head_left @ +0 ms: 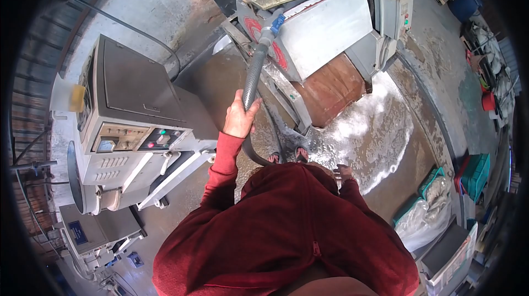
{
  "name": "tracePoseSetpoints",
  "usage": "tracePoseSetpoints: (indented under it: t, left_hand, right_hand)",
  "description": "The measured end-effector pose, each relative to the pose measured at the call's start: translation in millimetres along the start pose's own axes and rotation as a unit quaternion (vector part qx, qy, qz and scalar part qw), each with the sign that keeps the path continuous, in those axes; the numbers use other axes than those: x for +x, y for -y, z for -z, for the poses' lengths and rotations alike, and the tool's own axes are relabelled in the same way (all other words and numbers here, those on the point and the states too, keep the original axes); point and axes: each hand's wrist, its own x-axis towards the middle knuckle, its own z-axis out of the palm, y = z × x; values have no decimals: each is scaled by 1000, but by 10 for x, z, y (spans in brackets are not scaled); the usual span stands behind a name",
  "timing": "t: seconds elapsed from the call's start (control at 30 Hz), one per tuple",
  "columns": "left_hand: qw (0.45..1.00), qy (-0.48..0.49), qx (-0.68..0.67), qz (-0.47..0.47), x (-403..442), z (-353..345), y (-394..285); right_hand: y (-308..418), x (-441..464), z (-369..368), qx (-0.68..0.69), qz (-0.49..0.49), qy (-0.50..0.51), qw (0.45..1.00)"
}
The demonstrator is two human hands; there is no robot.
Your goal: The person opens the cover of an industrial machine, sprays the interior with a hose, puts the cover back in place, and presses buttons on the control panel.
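Observation:
My left hand point(239, 116) is closed around a thick grey hose point(255, 73), with the fingers wrapped about it. At its upper end the hose meets a pipe fitting with a blue valve handle point(278, 23), beside a large white machine point(330, 28). Below the hand, the hose curves down toward my feet. My right hand point(343, 172) hangs at my right side above the wet floor. Its fingers look loosely apart and nothing shows in them, though it is small in view.
White foamy water point(374, 125) spreads over the floor around my sandalled feet point(301, 154). A grey control cabinet point(138, 84) with buttons stands at left. To the right are a green crate point(476, 177) and a plastic-covered bin point(424, 213). A raised floor edge point(432, 106) curves behind the foam.

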Motion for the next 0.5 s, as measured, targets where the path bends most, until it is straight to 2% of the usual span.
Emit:
tracePoseSetpoints:
  t: [0.5]
  left_hand:
    - [1000, -6, -11, 6, 13, -22, 59]
  right_hand:
    - [-126, 56, 21, -11, 7, 0, 1000]
